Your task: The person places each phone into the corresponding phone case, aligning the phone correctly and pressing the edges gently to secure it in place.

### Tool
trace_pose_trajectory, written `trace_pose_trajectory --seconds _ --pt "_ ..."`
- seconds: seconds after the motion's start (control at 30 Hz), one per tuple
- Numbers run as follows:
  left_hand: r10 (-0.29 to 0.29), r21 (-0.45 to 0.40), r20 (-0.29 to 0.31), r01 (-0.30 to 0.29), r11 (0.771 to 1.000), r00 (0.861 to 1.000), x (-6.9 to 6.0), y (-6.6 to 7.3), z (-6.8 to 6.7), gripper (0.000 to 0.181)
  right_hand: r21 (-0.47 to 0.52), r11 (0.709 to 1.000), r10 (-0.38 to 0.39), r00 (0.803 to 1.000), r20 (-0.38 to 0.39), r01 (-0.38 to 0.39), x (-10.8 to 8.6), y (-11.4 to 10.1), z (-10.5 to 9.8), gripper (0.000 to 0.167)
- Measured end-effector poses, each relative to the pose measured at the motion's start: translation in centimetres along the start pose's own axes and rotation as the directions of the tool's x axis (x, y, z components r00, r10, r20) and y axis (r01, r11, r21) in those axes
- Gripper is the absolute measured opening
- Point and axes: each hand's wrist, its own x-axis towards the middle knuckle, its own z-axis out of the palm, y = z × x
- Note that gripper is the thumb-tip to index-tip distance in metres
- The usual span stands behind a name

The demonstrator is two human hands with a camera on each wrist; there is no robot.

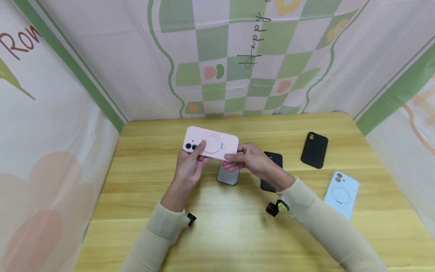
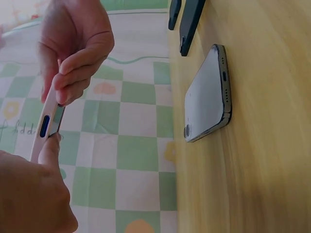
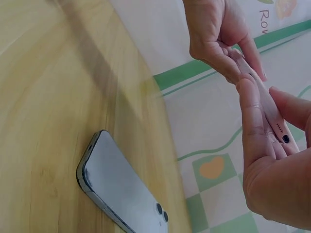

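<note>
A phone in a pink case (image 1: 221,145) is held above the table, its back with two camera lenses and a ring facing up. My left hand (image 1: 188,168) grips its camera end, thumb on the back beside the ring. At the other end my right hand (image 1: 253,160) pinches a corner, thumb on top and fingers beneath. The case's edge (image 2: 47,116) shows a port cutout in the left wrist view. Below the hands, a pale-backed phone (image 1: 228,176) with dark edges lies on the table. Its camera lenses (image 3: 159,208) show in the right wrist view.
A dark phone or case (image 1: 266,185) lies partly under the right forearm. Farther right are a black phone case (image 1: 314,151) and a light blue case (image 1: 350,189) with a ring. Patterned cloth (image 1: 210,45) hangs behind the wooden table (image 1: 231,234) and along both sides.
</note>
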Motion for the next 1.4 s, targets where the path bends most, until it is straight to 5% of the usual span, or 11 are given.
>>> trace_pose_trajectory --seconds 0.5,0.77,0.9,1.1,1.4 --pt "0.034 0.052 -0.018 -0.033 0.998 0.999 -0.1 -0.7 0.3 0.041 0.119 0.992 -0.028 0.996 -0.087 0.038 0.0 0.9 1.8 0.018" --pt "-0.006 0.173 0.006 0.005 0.985 1.0 0.0 0.3 -0.5 0.04 -0.05 0.999 0.006 0.996 -0.093 -0.01 0.0 -0.1 1.1 0.027" --pt "-0.042 0.271 0.04 0.029 0.962 0.998 0.0 1.2 -1.1 0.039 -0.181 0.984 -0.021 0.987 -0.161 -0.009 0.4 -1.4 0.3 0.03" --pt "-0.112 0.416 0.107 0.057 0.908 0.988 0.1 2.1 -2.0 0.035 -0.279 0.96 -0.032 0.987 -0.16 -0.014 1.6 -2.7 0.0 0.032" --pt "-0.254 0.589 0.227 0.075 0.805 0.94 0.4 3.0 -2.8 0.031 -0.342 0.939 0.017 0.996 -0.084 -0.045 2.7 -3.2 0.6 0.036"
